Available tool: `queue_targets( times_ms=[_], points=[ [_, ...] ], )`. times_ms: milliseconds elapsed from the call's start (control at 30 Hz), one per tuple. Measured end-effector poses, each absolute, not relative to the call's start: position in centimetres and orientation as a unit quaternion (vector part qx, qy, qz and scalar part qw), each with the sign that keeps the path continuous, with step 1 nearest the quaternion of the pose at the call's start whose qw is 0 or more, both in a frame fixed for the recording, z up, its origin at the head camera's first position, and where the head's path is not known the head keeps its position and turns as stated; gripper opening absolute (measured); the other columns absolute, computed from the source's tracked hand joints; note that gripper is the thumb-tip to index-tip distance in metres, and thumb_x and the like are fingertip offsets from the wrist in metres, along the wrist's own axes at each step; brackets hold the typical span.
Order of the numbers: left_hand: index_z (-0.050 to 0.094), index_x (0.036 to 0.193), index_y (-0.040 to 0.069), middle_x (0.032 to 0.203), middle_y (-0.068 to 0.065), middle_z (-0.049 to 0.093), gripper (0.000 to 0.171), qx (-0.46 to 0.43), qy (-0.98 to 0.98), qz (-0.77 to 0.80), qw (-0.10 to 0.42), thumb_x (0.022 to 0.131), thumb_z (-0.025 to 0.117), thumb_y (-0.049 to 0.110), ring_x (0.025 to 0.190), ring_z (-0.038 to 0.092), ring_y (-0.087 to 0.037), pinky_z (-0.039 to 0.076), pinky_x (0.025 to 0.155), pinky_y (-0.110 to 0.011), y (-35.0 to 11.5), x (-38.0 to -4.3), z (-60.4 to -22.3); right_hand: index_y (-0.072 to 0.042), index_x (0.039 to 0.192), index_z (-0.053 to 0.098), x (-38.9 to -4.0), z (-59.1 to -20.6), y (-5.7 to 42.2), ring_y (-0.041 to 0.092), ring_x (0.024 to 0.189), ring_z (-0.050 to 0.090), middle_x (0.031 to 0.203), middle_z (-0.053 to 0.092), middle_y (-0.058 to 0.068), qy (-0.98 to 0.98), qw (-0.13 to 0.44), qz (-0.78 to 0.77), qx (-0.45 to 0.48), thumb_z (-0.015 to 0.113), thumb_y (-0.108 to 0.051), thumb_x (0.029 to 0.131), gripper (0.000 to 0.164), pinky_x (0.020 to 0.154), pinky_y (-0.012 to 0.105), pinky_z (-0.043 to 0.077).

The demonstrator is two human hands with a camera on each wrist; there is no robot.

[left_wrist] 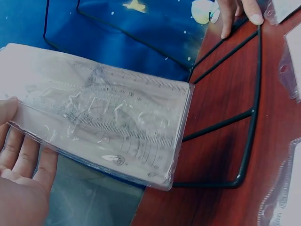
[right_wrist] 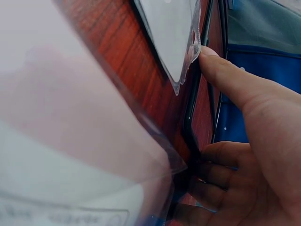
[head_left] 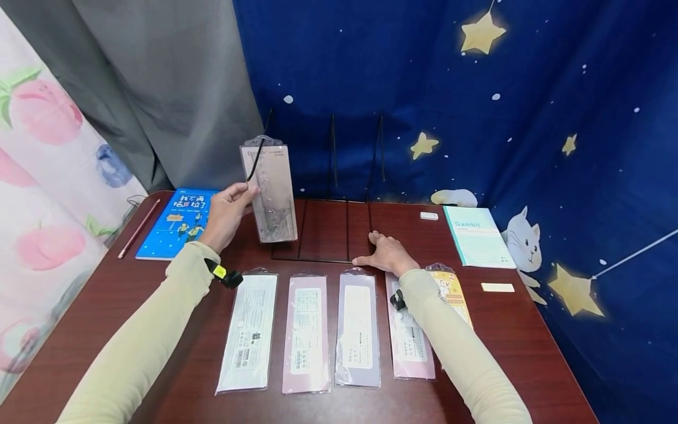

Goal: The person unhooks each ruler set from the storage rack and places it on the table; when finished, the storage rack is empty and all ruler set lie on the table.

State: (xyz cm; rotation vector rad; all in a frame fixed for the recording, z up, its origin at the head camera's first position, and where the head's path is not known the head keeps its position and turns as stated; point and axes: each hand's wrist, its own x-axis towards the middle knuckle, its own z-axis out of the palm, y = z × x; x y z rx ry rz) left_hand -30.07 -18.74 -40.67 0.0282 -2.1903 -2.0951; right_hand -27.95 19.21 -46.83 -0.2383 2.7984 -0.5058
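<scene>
In the head view my left hand [head_left: 226, 215] pinches the left edge of a clear-packaged ruler set [head_left: 274, 194], thumb in front. A black hook [head_left: 256, 160] of the wire rack [head_left: 312, 260] appears to pass through the pack's top hole, its end coming out in front. Ruler scales and a protractor arc show on the pack [left_wrist: 122, 117] in the left wrist view. My right hand [head_left: 389, 253] rests at the rack's front right corner, its thumb on the front bar and its fingers loosely spread; their tips are partly hidden in the right wrist view.
Several flat packs, such as a white one [head_left: 249, 333] and a purple one [head_left: 358, 330], lie in a row before the rack. A yellow pack [head_left: 450, 288] is partly under my right forearm. Around them lie a blue book [head_left: 172, 227], pencil [head_left: 139, 229], eraser [head_left: 429, 216] and notebook [head_left: 479, 235].
</scene>
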Motion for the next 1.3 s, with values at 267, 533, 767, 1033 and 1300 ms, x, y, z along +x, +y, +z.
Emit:
queue_targets(
  times_ms=[267,533,767,1033,1300],
  points=[
    [0.068,0.129,0.009,0.105,0.016,0.074,0.052,0.005,-0.75,-0.661,0.033,0.095,0.069,0.048,0.099,0.071,0.0,0.057,0.09,-0.018,-19.0,-27.9,-40.8,-0.005,0.162,0.032,-28.1,-46.9,19.2,0.041,0.156,0.031,0.171,0.028,0.014,0.97,0.143,-0.178,-0.086,0.076,-0.062,0.086,0.105,0.126,0.051,0.03],
    [0.065,0.139,0.014,0.122,0.008,0.074,0.061,0.005,-0.771,-0.636,0.0,0.094,0.068,0.056,0.107,0.071,-0.002,0.055,0.101,-0.023,-19.4,-25.6,-40.8,-0.006,0.163,0.031,-27.9,-46.8,19.4,0.041,0.156,0.03,0.172,0.026,0.014,0.969,0.15,-0.181,-0.079,0.076,-0.062,0.086,0.105,0.126,0.053,0.03],
    [0.065,0.138,0.016,0.125,0.002,0.074,0.063,-0.005,-0.805,-0.594,0.0,0.094,0.065,0.061,0.11,0.072,-0.007,0.045,0.116,-0.05,-20.1,-23.6,-40.8,-0.006,0.163,0.031,-27.9,-46.7,19.3,0.04,0.157,0.029,0.171,0.026,0.014,0.968,0.148,-0.183,-0.083,0.076,-0.061,0.086,0.105,0.126,0.052,0.029],
    [0.067,0.137,0.016,0.12,0.005,0.077,0.058,-0.02,-0.824,-0.566,0.012,0.097,0.064,0.058,0.1,0.074,0.001,0.049,0.112,-0.051,-20.6,-21.5,-40.7,-0.005,0.162,0.032,-28.0,-46.7,19.3,0.041,0.157,0.029,0.171,0.027,0.015,0.969,0.148,-0.18,-0.086,0.076,-0.062,0.086,0.105,0.126,0.052,0.03],
    [0.066,0.139,0.014,0.119,0.007,0.077,0.053,-0.039,-0.832,-0.553,0.023,0.1,0.063,0.05,0.097,0.075,-0.001,0.055,0.096,-0.02,-21.1,-19.6,-40.3,-0.005,0.162,0.031,-27.9,-46.6,19.2,0.041,0.157,0.029,0.171,0.026,0.015,0.967,0.147,-0.188,-0.085,0.077,-0.06,0.087,0.105,0.126,0.052,0.03]
  ],
)
